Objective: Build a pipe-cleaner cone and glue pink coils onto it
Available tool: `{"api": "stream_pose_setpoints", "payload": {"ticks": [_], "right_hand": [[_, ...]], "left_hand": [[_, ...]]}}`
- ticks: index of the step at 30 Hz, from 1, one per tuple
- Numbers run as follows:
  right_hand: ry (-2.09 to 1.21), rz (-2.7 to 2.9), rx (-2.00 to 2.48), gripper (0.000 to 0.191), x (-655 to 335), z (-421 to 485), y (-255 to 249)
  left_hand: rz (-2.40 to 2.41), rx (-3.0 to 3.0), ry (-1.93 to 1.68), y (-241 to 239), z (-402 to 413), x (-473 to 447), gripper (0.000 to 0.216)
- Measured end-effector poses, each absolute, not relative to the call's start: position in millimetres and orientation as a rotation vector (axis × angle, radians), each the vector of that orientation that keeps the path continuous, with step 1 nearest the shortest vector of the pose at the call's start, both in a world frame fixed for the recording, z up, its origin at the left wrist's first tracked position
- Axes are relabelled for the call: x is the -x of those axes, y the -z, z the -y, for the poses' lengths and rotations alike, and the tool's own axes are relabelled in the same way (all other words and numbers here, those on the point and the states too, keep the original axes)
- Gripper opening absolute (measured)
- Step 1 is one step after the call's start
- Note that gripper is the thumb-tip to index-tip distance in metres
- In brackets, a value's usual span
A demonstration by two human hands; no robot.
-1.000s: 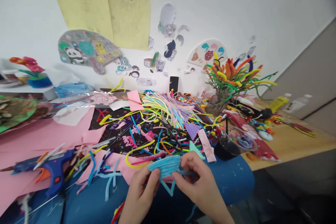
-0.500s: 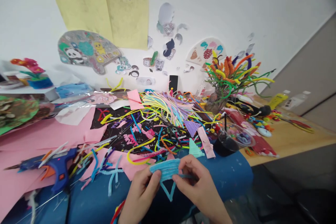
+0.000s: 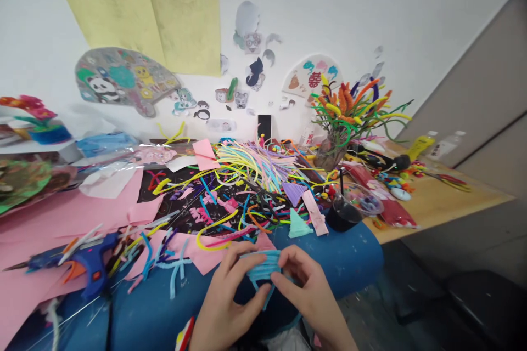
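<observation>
Between my two hands is a light blue piece of pipe cleaner wound in close rows (image 3: 265, 267), with a pointed V-shaped part hanging under the rows. My left hand (image 3: 234, 290) grips it from the left, fingers over the top and thumb at the lower edge. At its right edge my right hand (image 3: 302, 285) pinches the piece between thumb and fingers. The fingers cover both ends of the rows. Just beyond my hands lie a mint green triangle (image 3: 299, 225) and a purple triangle (image 3: 293, 193), both of similar fuzzy rows.
To the left lies a blue glue gun (image 3: 94, 269) on pink sheets (image 3: 102, 214). A cup of dark liquid with a straw (image 3: 342, 215) stands near the table's right front edge. Loose pipe cleaners (image 3: 255, 162) cover the middle. Behind stands a vase of pipe-cleaner flowers (image 3: 329, 151).
My left hand has shifted its hold, its fingers now reaching over the top of the blue piece. The view has turned slightly right.
</observation>
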State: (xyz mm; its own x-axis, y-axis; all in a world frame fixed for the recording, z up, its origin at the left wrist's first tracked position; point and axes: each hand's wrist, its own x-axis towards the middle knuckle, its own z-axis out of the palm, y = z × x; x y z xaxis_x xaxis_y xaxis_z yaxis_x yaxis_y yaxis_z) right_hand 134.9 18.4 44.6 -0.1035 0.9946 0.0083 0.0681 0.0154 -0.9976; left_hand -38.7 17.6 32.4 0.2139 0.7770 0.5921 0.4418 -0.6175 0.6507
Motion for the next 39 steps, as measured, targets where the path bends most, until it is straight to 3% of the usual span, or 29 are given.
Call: {"api": "stream_pose_setpoints", "payload": {"ticks": [6, 28, 39], "right_hand": [[-1.277, 1.326, 1.219, 0.028, -131, -12, -52], [-1.289, 1.36, 1.23, 0.017, -122, -6, -60], [-1.276, 1.402, 1.255, 0.017, -127, -7, -53]], "left_hand": [[-1.176, -2.31, -1.393, -35, -15, 39, 0.032], [-1.181, -2.544, -1.479, -35, -11, 51, 0.024], [-1.249, -1.813, -1.298, -32, -4, 49, 0.026]]}}
